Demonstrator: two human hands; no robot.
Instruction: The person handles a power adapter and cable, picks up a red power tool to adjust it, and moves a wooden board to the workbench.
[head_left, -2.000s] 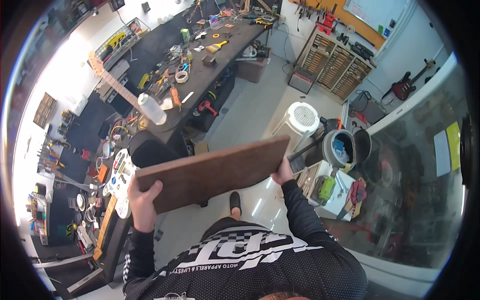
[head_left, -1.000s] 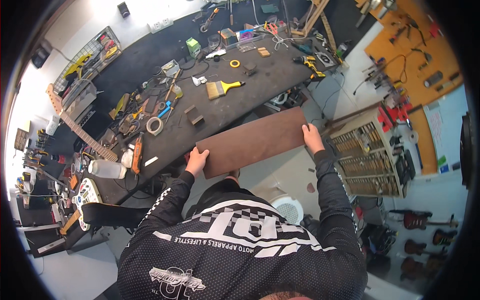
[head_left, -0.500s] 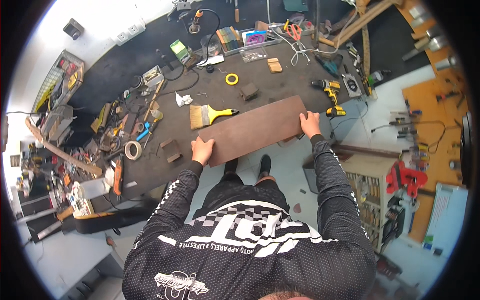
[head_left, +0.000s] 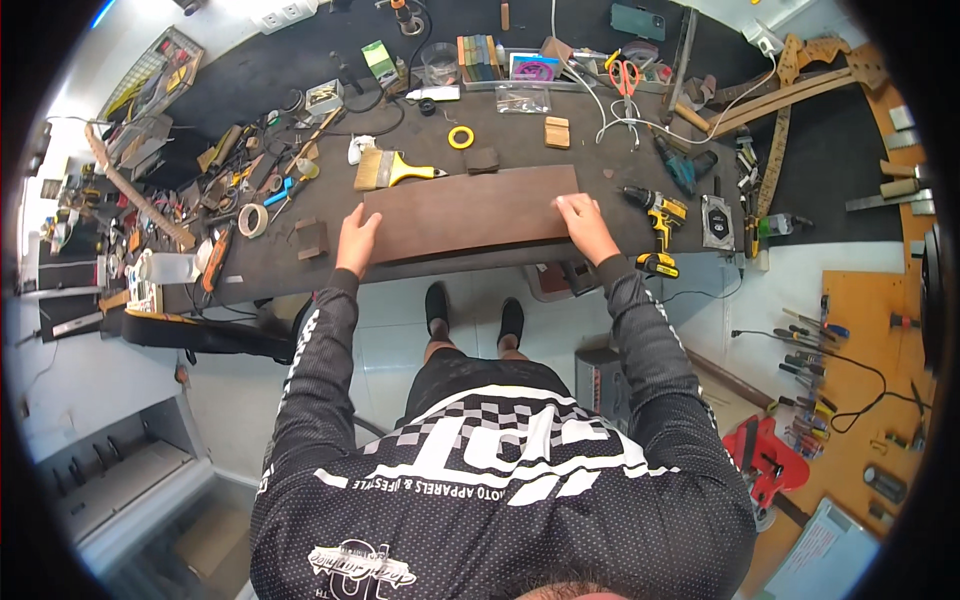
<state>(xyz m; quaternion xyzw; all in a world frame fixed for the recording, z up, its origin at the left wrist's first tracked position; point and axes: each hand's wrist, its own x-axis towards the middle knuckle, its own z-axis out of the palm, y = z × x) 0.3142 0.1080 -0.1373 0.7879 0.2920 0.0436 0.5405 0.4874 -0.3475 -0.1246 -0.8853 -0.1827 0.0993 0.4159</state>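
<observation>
A flat, dark brown wooden board (head_left: pixel 465 212) lies lengthwise along the bench's front edge, held at both ends. My left hand (head_left: pixel 357 238) grips its left end, and my right hand (head_left: pixel 585 225) is closed around its right end. Just beyond the board rests a wide paintbrush (head_left: pixel 400 170) with a yellow handle. Beside the brush is a small dark block (head_left: pixel 482 160), close to the board's far edge. Another brown block (head_left: pixel 311 240) sits to the left of my left hand. Whether the board fully touches the benchtop I cannot tell.
A yellow-and-black cordless drill (head_left: pixel 657 220) stands right of my right hand. Yellow tape (head_left: pixel 460 137), a wooden block (head_left: pixel 557 132) and scissors (head_left: pixel 624 78) lie farther back. Tools crowd the bench's left side, near a masking tape roll (head_left: pixel 252 220). Guitar necks (head_left: pixel 800 85) lie at the right.
Both hands have carried the board forward, away from my body, and slightly left. Its slant has mostly levelled out, and it now lies over the bench's front part.
</observation>
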